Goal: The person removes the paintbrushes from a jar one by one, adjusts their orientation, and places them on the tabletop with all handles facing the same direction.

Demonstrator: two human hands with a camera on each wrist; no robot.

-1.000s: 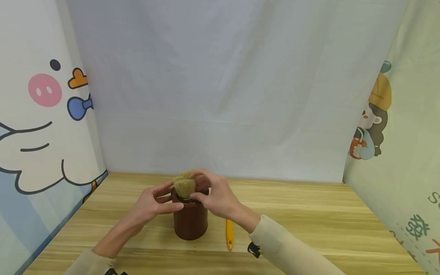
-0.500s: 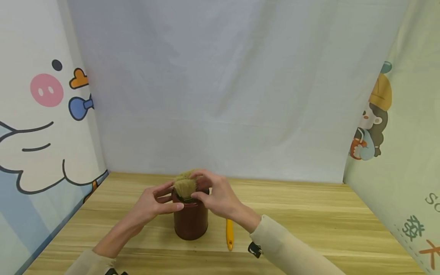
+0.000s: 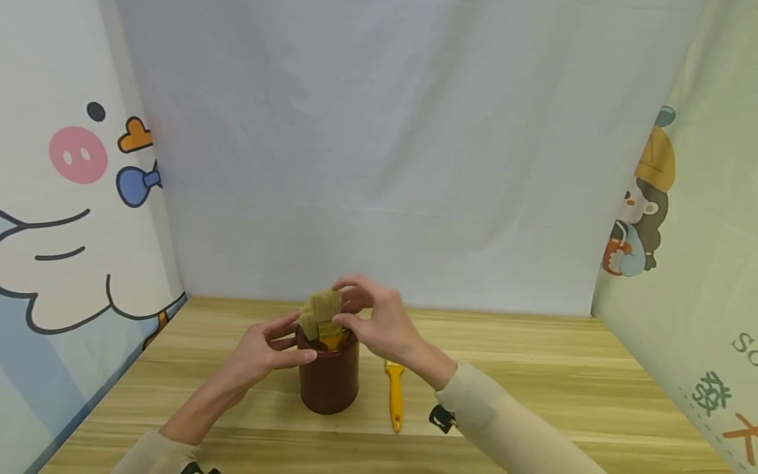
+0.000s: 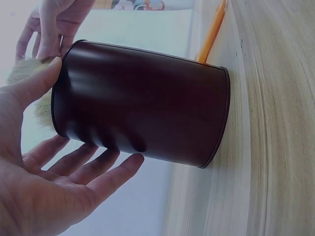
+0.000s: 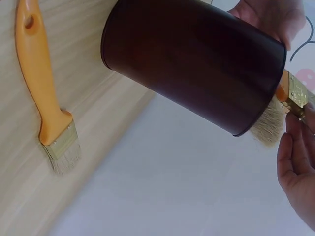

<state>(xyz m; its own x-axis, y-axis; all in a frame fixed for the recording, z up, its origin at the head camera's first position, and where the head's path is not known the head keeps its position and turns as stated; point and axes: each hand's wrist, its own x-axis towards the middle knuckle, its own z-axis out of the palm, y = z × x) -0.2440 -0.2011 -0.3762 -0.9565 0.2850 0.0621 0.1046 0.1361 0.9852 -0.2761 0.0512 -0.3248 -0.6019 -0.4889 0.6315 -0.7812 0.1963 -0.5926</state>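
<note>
A dark red-brown can (image 3: 328, 383) stands upright on the table, bristle ends showing above its rim. With thumb and fingers spread around the can's upper part, my left hand (image 3: 254, 352) steadies it from the left. My right hand (image 3: 381, 329) pinches a paintbrush (image 5: 296, 92) at its metal ferrule, bristles up. The top of that brush's orange handle shows at the can's mouth; the rest is hidden inside. Beside it, the pale bristles of another brush (image 5: 269, 125) stick out of the can.
A second orange-handled paintbrush (image 3: 395, 398) lies on the wooden table (image 3: 521, 382) just right of the can, handle end nearest me. A pale cloth (image 3: 379, 164) hangs behind the table, with printed cartoon panels at both sides.
My right hand has risen slightly with the paintbrush, so its ferrule and upper handle now show above the rim. The left hand and the can have stayed put.
</note>
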